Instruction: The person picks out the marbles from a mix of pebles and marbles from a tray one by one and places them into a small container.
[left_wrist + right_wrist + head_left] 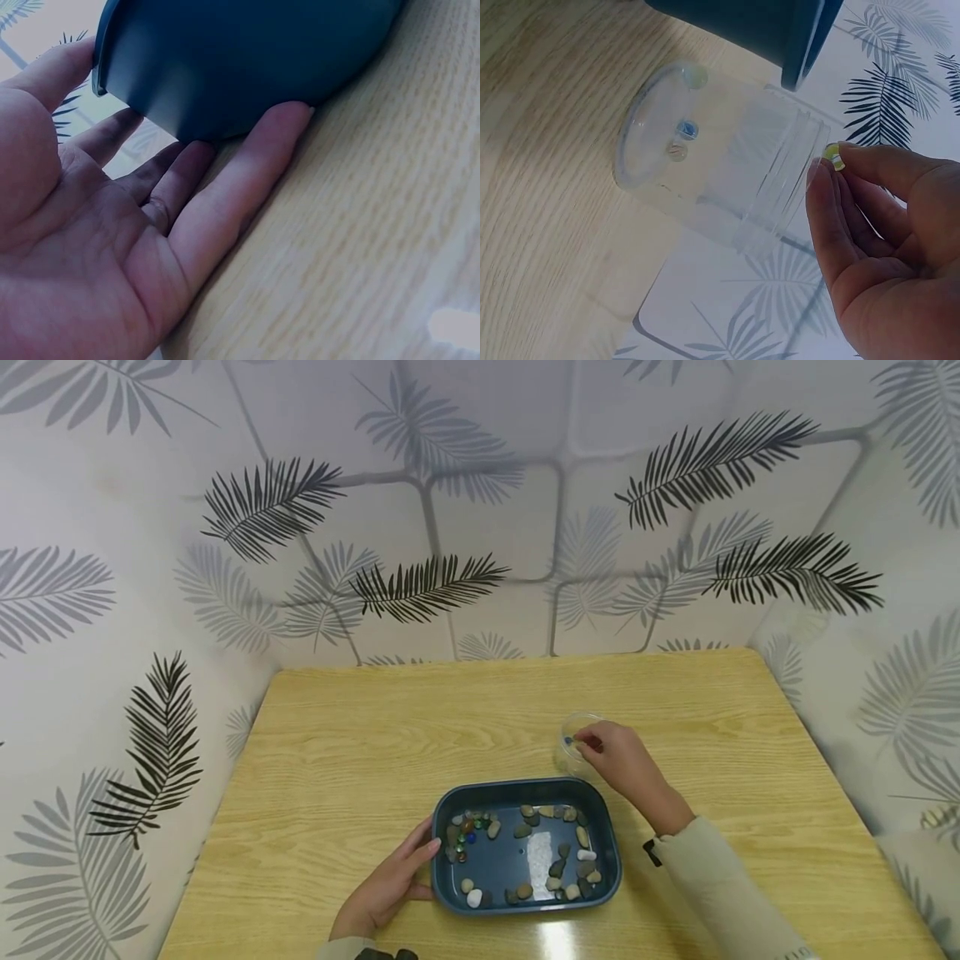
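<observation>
My right hand (618,760) pinches a small glass marble (834,156), yellow-green and clear, between thumb and fingertips at the mouth of a clear plastic jar (727,161). The jar stands upright behind the basin. Inside, near its bottom, lie a blue marble (688,130), a brown-streaked one (677,151) and a pale green one (696,76). My left hand (390,881) rests against the left end of a dark blue plastic basin (517,910), fingers fairly straight along its outer wall and one digit at its rim. Glass marbles (469,828) lie among pebbles in the basin's upper left.
Pebbles (581,868) in brown, grey and white lie about the basin floor, many along its right side. The wooden table (405,718) meets a leaf-patterned wall covering (487,527) at the back and sides. A dark band (652,853) shows at the right wrist.
</observation>
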Demonstrator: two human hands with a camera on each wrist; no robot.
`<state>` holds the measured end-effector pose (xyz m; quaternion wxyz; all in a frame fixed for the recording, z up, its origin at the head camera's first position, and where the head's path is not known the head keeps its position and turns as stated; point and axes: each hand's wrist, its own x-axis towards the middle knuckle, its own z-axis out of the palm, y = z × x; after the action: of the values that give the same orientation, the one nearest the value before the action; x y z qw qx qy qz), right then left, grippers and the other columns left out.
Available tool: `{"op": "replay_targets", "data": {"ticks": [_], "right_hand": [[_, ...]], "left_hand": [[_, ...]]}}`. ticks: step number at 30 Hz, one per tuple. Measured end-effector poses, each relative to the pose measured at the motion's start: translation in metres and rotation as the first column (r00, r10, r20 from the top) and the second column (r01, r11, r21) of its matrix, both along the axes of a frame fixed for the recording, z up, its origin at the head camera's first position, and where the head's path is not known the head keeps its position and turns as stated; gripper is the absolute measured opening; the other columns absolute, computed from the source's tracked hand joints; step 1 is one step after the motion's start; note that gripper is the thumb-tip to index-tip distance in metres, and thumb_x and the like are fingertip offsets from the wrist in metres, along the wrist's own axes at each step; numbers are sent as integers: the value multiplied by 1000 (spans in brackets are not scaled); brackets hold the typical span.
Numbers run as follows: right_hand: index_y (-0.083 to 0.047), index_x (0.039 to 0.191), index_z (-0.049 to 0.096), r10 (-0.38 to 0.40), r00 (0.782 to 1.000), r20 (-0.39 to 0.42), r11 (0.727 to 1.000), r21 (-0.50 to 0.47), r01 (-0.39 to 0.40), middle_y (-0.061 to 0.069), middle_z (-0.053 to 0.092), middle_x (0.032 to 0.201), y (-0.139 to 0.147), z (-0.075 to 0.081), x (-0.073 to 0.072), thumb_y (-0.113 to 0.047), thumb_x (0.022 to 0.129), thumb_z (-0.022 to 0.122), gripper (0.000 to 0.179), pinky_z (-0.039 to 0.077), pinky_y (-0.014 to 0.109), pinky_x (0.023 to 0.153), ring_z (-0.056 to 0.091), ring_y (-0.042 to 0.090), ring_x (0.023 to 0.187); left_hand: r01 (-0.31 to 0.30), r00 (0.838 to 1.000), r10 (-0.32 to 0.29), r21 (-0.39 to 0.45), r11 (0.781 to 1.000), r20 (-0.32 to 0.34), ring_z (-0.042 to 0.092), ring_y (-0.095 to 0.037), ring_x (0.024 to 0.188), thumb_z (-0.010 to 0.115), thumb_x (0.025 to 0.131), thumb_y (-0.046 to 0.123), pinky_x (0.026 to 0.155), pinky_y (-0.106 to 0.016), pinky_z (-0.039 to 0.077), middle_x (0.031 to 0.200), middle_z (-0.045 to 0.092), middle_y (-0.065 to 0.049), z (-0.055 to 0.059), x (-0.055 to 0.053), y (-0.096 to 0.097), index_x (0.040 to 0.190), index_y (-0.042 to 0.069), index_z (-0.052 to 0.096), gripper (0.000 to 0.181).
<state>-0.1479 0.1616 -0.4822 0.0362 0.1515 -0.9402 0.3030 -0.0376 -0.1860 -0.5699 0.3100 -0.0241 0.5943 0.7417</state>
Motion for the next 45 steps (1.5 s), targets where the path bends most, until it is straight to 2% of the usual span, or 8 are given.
{"op": "replay_targets", "data": {"ticks": [7,20,45], "right_hand": [[-5,93,66,15,1000,-2,1000,23,-15,4,62,85,-5,-3,-7,-15,83,62,15,51,31,65,58,15,74],[-3,94,67,27,1000,-5,1000,-6,-27,6,63,87,-10,-12,-21,-13,83,63,16,51,32,66,59,16,75],[-4,94,66,1,1000,14,1000,-28,0,6,63,88,-10,-12,-20,-12,82,64,15,52,32,67,60,17,77]], "left_hand": [[-5,1000,5,-8,1000,-8,50,-34,106,43,93,35,74,-49,49,146,10,-12,0,1,-2,142,27,19,55],[-18,1000,18,5,1000,2,49,-34,107,46,92,36,74,-50,48,145,12,-11,-1,0,0,140,29,23,54],[-10,1000,10,7,1000,-10,50,-33,107,43,93,35,74,-50,48,146,10,-10,-1,0,-1,141,28,21,53]]}}
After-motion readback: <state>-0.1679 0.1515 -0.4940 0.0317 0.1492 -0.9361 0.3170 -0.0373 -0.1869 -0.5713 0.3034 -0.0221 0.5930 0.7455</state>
